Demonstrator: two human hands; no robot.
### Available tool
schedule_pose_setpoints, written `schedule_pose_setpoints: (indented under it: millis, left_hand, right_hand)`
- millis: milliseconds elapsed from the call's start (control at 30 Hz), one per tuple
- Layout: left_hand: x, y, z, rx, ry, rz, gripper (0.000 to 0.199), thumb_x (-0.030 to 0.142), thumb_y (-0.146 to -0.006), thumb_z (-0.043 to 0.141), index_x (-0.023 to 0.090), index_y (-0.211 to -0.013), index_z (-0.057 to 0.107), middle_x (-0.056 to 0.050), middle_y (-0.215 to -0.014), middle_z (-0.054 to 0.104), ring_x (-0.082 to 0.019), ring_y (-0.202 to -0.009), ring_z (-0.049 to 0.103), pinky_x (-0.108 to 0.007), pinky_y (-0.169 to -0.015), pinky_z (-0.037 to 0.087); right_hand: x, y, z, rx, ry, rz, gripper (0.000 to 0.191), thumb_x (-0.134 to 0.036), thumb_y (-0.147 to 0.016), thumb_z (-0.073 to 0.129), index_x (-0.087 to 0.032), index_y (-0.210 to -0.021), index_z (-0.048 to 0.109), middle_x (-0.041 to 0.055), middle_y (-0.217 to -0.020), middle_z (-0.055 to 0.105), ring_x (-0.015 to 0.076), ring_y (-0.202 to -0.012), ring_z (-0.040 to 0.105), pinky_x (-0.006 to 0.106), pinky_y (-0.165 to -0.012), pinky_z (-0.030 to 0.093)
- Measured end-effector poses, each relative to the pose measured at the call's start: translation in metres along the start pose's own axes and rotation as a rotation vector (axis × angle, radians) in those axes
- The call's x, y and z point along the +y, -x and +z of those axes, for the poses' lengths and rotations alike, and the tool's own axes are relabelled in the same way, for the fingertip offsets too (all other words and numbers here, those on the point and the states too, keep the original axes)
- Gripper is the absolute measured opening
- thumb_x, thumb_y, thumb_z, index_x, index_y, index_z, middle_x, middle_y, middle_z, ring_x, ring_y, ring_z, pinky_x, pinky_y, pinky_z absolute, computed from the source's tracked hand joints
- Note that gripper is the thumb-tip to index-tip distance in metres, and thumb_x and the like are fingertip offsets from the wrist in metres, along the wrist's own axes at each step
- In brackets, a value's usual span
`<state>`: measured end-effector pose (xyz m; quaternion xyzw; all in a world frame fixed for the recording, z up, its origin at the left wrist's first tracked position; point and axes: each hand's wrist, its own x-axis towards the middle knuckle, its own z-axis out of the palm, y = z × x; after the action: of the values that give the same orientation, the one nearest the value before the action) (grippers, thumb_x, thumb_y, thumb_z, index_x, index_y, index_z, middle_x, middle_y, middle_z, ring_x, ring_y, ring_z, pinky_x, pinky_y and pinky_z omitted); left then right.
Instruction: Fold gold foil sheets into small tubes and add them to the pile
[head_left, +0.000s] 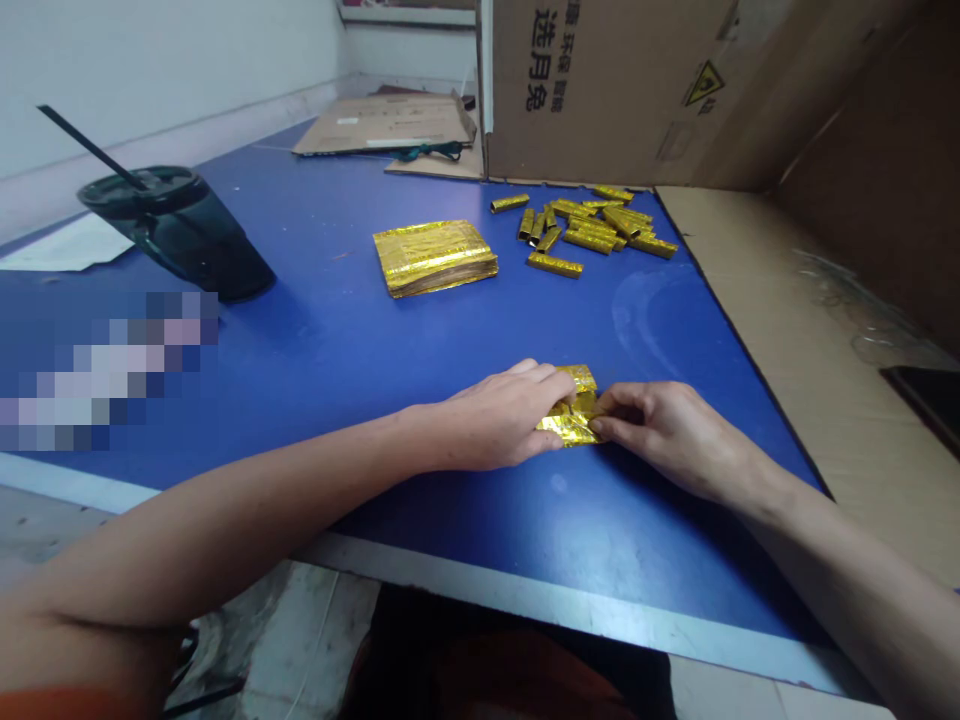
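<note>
A sheet of gold foil paper (574,432), partly folded and creased, lies on the blue table under both hands. My left hand (517,412) rests over its left side, fingers bent down onto it and partly covering it. At the right edge, my right hand (652,420) pinches the foil between thumb and fingers. Farther back sits a stack of gold foil paper (435,258). Behind and to the right of that stack, several folded gold foil pieces (592,232) lie in a loose pile.
A dark tumbler (191,235) with a straw stands at the left. Flattened cardboard (382,125) lies at the back, and a large cardboard box (615,90) stands behind the folded pieces. More cardboard (780,330) runs along the right side of the blue table (315,350).
</note>
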<state>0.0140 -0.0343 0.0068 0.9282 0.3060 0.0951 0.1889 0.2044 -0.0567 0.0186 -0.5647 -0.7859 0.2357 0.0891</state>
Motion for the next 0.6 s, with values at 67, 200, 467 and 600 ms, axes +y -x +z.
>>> schedule_pose_setpoints:
  millis: [67, 200, 467, 600]
  left_hand:
    - [0.0005, -0.0001, -0.0008, -0.005, 0.014, 0.002, 0.02, 0.026, -0.081, 0.054, 0.015, -0.097, 0.049, -0.006, -0.097, 0.053, -0.018, -0.088, 0.045, -0.029, -0.074, 0.039]
    - [-0.0007, -0.0006, -0.0012, -0.035, 0.009, 0.018, 0.019, 0.026, -0.083, 0.051, 0.015, -0.099, 0.052, -0.007, -0.097, 0.054, -0.019, -0.091, 0.046, -0.03, -0.078, 0.039]
    - [-0.0071, 0.0, 0.005, -0.029, -0.017, 0.095, 0.027, 0.023, -0.085, 0.048, 0.025, -0.111, 0.057, -0.005, -0.102, 0.053, -0.018, -0.098, 0.044, -0.031, -0.086, 0.039]
    - [-0.0075, -0.0002, 0.0052, -0.028, -0.051, 0.124, 0.027, 0.023, -0.085, 0.048, 0.025, -0.109, 0.059, -0.005, -0.102, 0.053, -0.018, -0.096, 0.044, -0.03, -0.085, 0.039]
  right_hand:
    - [0.0, 0.0, 0.0, -0.001, 0.007, 0.003, 0.015, -0.018, -0.076, 0.049, -0.019, -0.073, 0.063, -0.0012, -0.066, 0.064, 0.012, -0.06, 0.056, 0.022, -0.055, 0.04]
    - [-0.001, -0.0003, -0.0003, 0.001, 0.052, 0.008, 0.015, -0.019, -0.076, 0.048, -0.02, -0.075, 0.064, -0.001, -0.067, 0.064, 0.0124, -0.061, 0.056, 0.023, -0.056, 0.039]
    - [-0.0038, -0.0008, -0.0012, 0.003, 0.112, 0.037, 0.016, -0.018, -0.075, 0.048, -0.02, -0.075, 0.064, -0.001, -0.067, 0.065, 0.0127, -0.061, 0.057, 0.023, -0.057, 0.038]
    - [-0.0045, -0.0009, -0.0014, 0.015, 0.125, 0.046, 0.015, -0.018, -0.075, 0.048, -0.019, -0.074, 0.064, -0.0005, -0.068, 0.066, 0.013, -0.062, 0.057, 0.023, -0.057, 0.038]
